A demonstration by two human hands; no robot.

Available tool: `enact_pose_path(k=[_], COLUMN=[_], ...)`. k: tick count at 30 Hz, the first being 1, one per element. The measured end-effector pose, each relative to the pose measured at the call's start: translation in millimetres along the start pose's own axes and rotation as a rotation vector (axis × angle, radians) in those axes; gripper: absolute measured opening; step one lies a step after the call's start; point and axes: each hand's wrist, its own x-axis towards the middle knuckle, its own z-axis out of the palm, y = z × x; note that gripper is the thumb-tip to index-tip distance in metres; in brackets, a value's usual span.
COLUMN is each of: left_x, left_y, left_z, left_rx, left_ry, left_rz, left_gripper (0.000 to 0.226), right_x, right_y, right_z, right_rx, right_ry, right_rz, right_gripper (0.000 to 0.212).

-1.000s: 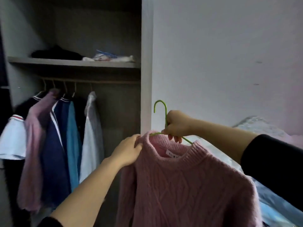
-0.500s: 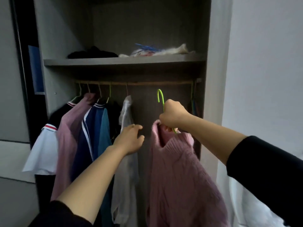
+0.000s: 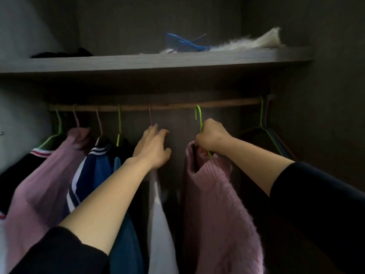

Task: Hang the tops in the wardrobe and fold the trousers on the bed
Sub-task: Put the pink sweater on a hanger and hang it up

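My right hand (image 3: 211, 136) grips the neck of a green hanger (image 3: 198, 117) that carries a pink knitted sweater (image 3: 217, 210). The hanger's hook sits just below the wooden rail (image 3: 173, 105), a little apart from it. My left hand (image 3: 153, 148) rests with fingers spread against the top of a white garment (image 3: 160, 224) that hangs on the rail, at its hanger's neck. Whether it grips anything I cannot tell. Several tops hang to the left: a pink one (image 3: 45, 184), a navy and blue one (image 3: 98, 171).
A grey shelf (image 3: 138, 61) runs above the rail, with dark clothes (image 3: 63, 53), blue hangers (image 3: 185, 44) and a white fluffy item (image 3: 252, 43) on it. Several bare hangers (image 3: 268, 131) hang at the rail's right end. The wardrobe's right wall (image 3: 325, 115) is close by.
I have moved closer to the wardrobe. My right hand has raised the hanger with the pink sweater up to the rail. My left hand has reached up to the white garment's hanger.
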Motion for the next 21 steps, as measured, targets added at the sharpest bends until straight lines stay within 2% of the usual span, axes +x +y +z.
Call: enact_pose_path(k=[4,7,13,17,21], left_x=[49.5,73.8,105.0,111.8,112.0], left_y=[-17.1,-28.7,-49.8,-62.3,-76.2], left_z=[-5.4,-10.6,-3.5,2.5,3.0], left_rx=[0.053,0.071,0.093,0.190,0.150], left_ry=[0.060,0.124,0.108,0.159,0.169], left_rz=[0.058,0.112,0.190,0.233,0.246], left_gripper=[0.063,0.065,0.088,0.090,0.089], right_x=[51.0,79.4,113.5,128.5,132.6], right_y=[-10.3,-20.2,-29.9,-32.8,-38.1], right_z=[20.0,27.0,51.8,77.5,96.0], right_rx=[0.048,0.077,0.037,0.079,0.089], right_ry=[0.161,0.217,0.197,0.173,0.122], right_rz=[0.018,-0.006,-0.036,-0.056,-0.061], right_gripper=[0.012,0.014,0.014,0.013,0.014])
